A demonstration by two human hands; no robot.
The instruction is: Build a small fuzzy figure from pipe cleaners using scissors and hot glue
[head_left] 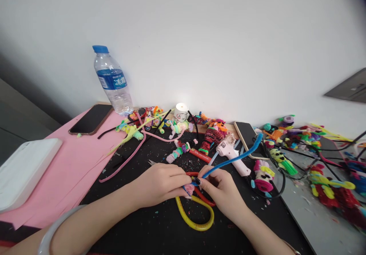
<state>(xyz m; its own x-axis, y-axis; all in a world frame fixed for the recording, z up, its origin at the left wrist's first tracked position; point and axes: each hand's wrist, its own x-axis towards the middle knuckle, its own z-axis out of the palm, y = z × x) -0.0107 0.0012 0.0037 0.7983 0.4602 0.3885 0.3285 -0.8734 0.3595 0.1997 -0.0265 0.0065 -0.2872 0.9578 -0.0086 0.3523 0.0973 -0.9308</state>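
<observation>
My left hand [167, 182] is closed on a small pink and blue pipe-cleaner piece [188, 189], most of it covered by the fingers. Close beside it, my right hand [219, 186] pinches a blue pipe cleaner [234, 158] near its lower end. The blue stem's long free part rises to the right. Under both hands lie scissors with a yellow and red looped handle [210, 218]; a pointed metal tip [151, 162] pokes out behind my left hand. Where the blue stem meets the small piece is hidden by my fingertips.
A glue gun [233, 154] and a phone [247, 136] lie right of centre. Pipe-cleaner figures [213, 134] line the wall. At left are a water bottle [113, 83], a dark phone [91, 119] and a white box [28, 171] on pink paper [77, 148]. Black cables cross the right side.
</observation>
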